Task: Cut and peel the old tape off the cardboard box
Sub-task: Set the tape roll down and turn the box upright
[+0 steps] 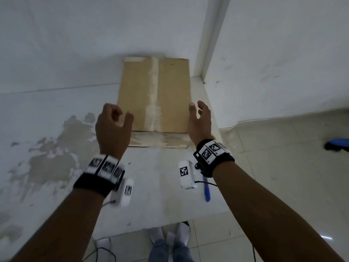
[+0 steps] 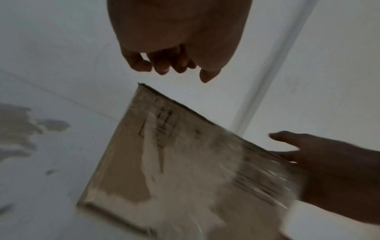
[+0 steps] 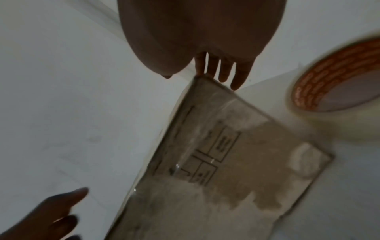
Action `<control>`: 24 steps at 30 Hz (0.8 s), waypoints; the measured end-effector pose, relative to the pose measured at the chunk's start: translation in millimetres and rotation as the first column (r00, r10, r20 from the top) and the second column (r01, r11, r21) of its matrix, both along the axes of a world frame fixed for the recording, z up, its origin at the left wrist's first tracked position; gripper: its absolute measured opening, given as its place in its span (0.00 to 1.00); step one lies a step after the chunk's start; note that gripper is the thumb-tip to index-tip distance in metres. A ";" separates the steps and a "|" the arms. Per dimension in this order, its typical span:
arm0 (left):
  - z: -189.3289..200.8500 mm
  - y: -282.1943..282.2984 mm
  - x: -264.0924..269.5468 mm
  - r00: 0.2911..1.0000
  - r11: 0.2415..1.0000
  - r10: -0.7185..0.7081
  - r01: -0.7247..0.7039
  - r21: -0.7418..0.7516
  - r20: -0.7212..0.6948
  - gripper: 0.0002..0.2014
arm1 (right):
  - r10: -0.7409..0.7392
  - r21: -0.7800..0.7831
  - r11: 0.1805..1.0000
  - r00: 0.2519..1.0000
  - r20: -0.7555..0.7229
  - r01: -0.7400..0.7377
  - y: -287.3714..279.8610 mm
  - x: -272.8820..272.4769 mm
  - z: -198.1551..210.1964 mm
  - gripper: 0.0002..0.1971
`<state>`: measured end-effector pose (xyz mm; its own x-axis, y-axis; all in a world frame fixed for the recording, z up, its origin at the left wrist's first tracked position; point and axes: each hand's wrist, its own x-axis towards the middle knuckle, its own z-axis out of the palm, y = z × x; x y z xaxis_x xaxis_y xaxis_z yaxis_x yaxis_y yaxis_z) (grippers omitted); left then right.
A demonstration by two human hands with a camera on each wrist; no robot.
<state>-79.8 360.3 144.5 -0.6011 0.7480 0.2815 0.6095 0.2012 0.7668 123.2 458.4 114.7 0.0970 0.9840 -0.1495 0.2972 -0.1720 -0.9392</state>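
The left hand (image 1: 113, 127), nearest the head camera, is held over the left side of the box (image 1: 136, 95), its fingers (image 2: 162, 65) loosely curled with nothing between them; it is blurred, so contact with the cardboard cannot be told. The right hand (image 1: 201, 121) is held at the box's right edge with fingers (image 3: 238, 76) straight and spread, likewise empty; whether they touch the edge cannot be told. The box is lying flat on the bench (image 1: 160, 186), toward its far right corner and against the wall, with a whitish strip of old tape (image 1: 154, 91) running down its middle and more clouded tape across its near flap. A blue pen-like tool (image 1: 206, 190) is seen near the bench's right edge, just behind the right wrist, and a tape roll (image 3: 337, 78) is caught in the right wrist view beside the box. No tape appears to have been cut or lifted yet. Several risks can be judged from here. If the box is drawn toward the near edge by one side only, it may be swung round, and the roll may be knocked off the bench. The tape looks aged and well bonded, so paper is likely to be torn away with it if it is pulled steeply or quickly. The tool could be swept off by the right forearm.
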 end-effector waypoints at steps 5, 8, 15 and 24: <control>-9.4 53.9 -32.8 0.978 0.981 0.051 -0.011 -0.194 0.202 0.26 | 0.064 -0.020 0.998 0.991 0.117 -0.062 12.6 -13.4 -4.8 0.29; -16.4 64.3 -42.8 0.966 0.924 -0.004 0.102 -0.369 0.258 0.23 | 0.139 -0.071 0.989 0.978 0.155 -0.129 19.9 -15.1 -8.1 0.28; -24.9 48.6 -34.4 0.939 0.935 0.037 0.088 -0.343 0.342 0.23 | 0.230 -0.029 0.973 0.955 0.188 -0.228 39.1 -13.8 -4.8 0.24; -51.9 30.5 10.6 0.795 0.972 0.234 -0.184 -0.144 0.560 0.29 | 0.255 0.031 0.958 0.895 0.365 -0.286 103.0 -38.3 24.0 0.17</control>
<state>-69.2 390.8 92.6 -0.7785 0.5898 -0.2146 0.0044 0.3470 0.9379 84.9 561.5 138.6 -0.1436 0.9870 -0.0727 0.6364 0.0358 -0.7705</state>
